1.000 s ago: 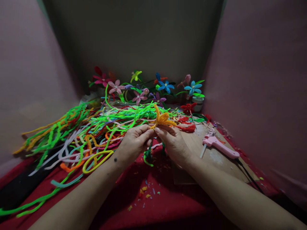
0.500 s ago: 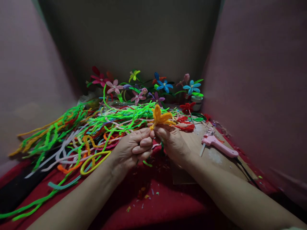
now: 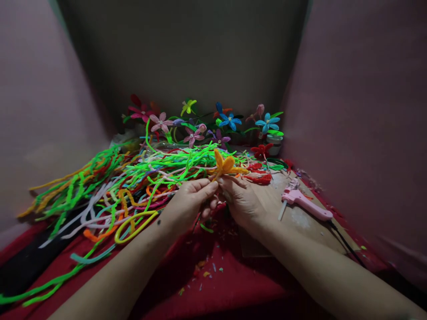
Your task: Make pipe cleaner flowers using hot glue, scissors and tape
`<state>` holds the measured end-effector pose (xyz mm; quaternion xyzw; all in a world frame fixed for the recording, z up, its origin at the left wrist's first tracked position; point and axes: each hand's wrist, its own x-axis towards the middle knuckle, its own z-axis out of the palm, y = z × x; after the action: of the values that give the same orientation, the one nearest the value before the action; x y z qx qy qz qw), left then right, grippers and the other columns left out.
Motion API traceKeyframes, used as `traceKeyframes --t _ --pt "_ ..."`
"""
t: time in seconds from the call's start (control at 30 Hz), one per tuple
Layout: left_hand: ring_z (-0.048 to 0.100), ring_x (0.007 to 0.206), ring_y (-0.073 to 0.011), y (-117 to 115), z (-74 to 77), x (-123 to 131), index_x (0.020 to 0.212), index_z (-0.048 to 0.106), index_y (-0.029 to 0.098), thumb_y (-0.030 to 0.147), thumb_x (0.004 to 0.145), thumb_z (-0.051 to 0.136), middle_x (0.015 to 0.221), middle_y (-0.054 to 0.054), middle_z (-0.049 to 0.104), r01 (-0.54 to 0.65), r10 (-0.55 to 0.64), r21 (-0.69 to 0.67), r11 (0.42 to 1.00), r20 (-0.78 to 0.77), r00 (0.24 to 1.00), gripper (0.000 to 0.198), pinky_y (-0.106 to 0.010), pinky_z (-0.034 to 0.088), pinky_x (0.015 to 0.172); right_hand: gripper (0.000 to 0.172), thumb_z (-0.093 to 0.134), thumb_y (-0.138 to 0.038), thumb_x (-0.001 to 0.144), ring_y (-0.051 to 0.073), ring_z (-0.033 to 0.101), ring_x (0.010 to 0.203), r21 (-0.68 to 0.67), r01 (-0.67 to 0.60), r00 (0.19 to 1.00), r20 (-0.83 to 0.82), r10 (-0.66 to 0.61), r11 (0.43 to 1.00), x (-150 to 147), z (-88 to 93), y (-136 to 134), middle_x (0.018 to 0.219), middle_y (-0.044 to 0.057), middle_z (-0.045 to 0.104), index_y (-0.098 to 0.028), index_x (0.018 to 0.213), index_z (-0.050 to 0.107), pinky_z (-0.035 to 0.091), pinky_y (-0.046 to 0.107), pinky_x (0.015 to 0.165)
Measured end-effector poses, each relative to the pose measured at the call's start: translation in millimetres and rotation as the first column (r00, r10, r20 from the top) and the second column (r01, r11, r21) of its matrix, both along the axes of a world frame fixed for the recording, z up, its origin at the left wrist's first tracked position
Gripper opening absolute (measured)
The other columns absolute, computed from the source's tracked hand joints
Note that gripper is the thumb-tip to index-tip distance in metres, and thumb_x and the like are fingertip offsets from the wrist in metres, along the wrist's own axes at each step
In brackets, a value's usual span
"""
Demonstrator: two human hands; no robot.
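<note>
An orange pipe-cleaner flower point(image 3: 227, 165) stands petals up between my two hands, over the middle of the table. My left hand point(image 3: 197, 198) pinches the base of the flower between thumb and forefinger, its other fingers curled under. From the other side, my right hand point(image 3: 240, 198) grips the same base, thumb and fingertips closed on it. The two sets of fingertips touch or nearly touch, and they hide the lower end of the flower. Just behind lies a heap of pipe cleaners point(image 3: 180, 161), mostly bright green.
A pink glue gun point(image 3: 305, 203) with a black cord lies on a brown board point(image 3: 273, 191) at the right. Finished pipe-cleaner flowers point(image 3: 230, 121) line the back, near a small jar point(image 3: 275, 144). Scraps dot the red cloth point(image 3: 233, 284). Walls rise on both sides.
The orange flower has turned and tipped slightly to the right between my fingers. My left hand has rolled, its thumb now on top and its other fingers tucked lower.
</note>
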<state>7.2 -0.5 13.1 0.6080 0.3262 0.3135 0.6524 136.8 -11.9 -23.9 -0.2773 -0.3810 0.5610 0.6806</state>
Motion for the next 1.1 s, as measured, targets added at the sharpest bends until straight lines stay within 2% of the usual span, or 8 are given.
traceKeyframes --t 0.07,0.17,0.3,0.47,0.67,0.8,0.97,1.1 --pt "0.039 0.042 -0.0075 -1 -1.1 2 0.070 0.052 0.017 0.036 0.082 0.056 0.054 0.004 0.049 -0.097 0.142 0.259 0.961 -0.164 0.976 0.023 -0.019 0.028 0.041 0.009 0.071 -0.027 0.069 0.010 0.040 0.055 0.005 0.044 0.999 0.027 -0.044 0.999 0 1.1 -2 0.062 -0.003 0.057 -0.019 0.073 0.071 0.034 0.025 0.056" --pt "0.042 0.049 -0.0107 -2 -6.5 4 0.072 0.055 0.019 0.029 0.079 0.058 0.055 0.004 0.049 -0.153 0.381 0.611 0.777 -0.263 0.886 0.013 -0.022 0.029 0.049 0.007 0.071 -0.026 0.068 0.012 0.046 0.061 0.034 0.090 0.995 0.031 -0.091 0.995 -2 3.7 -4 0.063 -0.002 0.059 -0.019 0.069 0.070 0.038 0.026 0.062" --pt "0.043 0.051 -0.0122 -1 -14.3 4 0.071 0.056 0.020 0.025 0.082 0.055 0.057 0.003 0.049 -0.136 0.521 0.802 0.582 -0.240 0.819 0.012 -0.024 0.028 0.055 0.009 0.073 -0.028 0.067 0.013 0.049 0.066 0.075 0.134 0.988 0.069 -0.139 0.988 -4 5.2 -5 0.066 -0.002 0.061 -0.020 0.070 0.072 0.041 0.027 0.069" --pt "0.041 0.051 -0.0109 1 -10.7 2 0.062 0.049 0.019 0.030 0.087 0.048 0.054 0.004 0.044 -0.159 0.396 0.662 0.732 -0.224 0.891 0.027 -0.022 0.030 0.053 0.015 0.072 -0.035 0.069 0.010 0.040 0.056 0.075 0.130 0.973 0.181 -0.141 0.989 -2 4.1 -4 0.066 -0.002 0.061 -0.021 0.074 0.073 0.036 0.025 0.057" --pt "0.028 0.042 -0.0050 3 -1.3 0 0.058 0.047 0.016 0.037 0.083 0.056 0.048 0.005 0.040 -0.103 0.124 0.204 0.974 -0.095 0.988 0.034 -0.018 0.019 0.041 0.019 0.070 -0.035 0.072 0.011 0.044 0.059 0.092 0.148 0.959 0.230 -0.166 0.985 -1 9.0 -7 0.071 -0.002 0.063 -0.022 0.085 0.074 0.038 0.026 0.060" --pt "0.019 0.035 -0.0019 7 -0.8 -5 0.067 0.049 0.016 0.032 0.083 0.058 0.045 0.008 0.038 0.072 -0.064 -0.089 0.993 0.087 0.994 0.024 -0.015 0.014 0.037 0.014 0.071 -0.034 0.072 0.012 0.048 0.064 0.121 0.138 0.956 0.243 -0.164 0.983 0 13.3 -10 0.068 -0.002 0.062 -0.023 0.079 0.075 0.042 0.028 0.071" --pt "0.009 0.032 -0.0015 12 0.4 -13 0.073 0.052 0.016 0.026 0.086 0.053 0.041 0.011 0.030 0.333 -0.257 -0.294 0.896 0.268 0.928 0.016 -0.014 0.019 0.033 0.016 0.068 -0.036 0.075 0.014 0.053 0.071 0.101 0.045 0.958 0.279 -0.072 0.994 2 11.6 -8 0.072 0.000 0.063 -0.022 0.081 0.074 0.042 0.030 0.078" --pt "0.016 0.034 -0.0032 10 0.1 -9 0.070 0.051 0.017 0.034 0.084 0.054 0.043 0.009 0.035 0.184 -0.179 -0.152 0.971 0.048 0.983 0.022 -0.016 0.017 0.035 0.016 0.071 -0.036 0.071 0.012 0.050 0.066 0.084 0.069 0.968 0.235 -0.087 0.994 2 7.5 -4 0.066 -0.002 0.059 -0.020 0.071 0.071 0.042 0.028 0.072"
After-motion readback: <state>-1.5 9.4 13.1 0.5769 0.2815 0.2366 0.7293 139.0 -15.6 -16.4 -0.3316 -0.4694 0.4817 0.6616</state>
